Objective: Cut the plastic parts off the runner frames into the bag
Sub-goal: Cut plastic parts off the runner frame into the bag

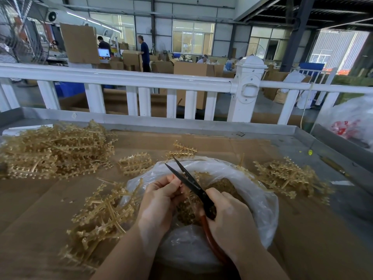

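At lower centre, a worker's left hand (161, 197) is pinching a runner frame (105, 215) over the open bag (260, 190) so parts drop in, while the right hand (228, 217) is gripping open-bladed scissors (187, 178); uncut frames (54, 150) are waiting upper left on the bench (302, 229).

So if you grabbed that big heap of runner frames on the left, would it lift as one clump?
Probably partly. The heap of runner frames looks tangled, its side stubs interlocking, so several would likely lift together. The frames seem thin, so likely light and a bit springy. Loose ones may drop onto the cardboard sheet.
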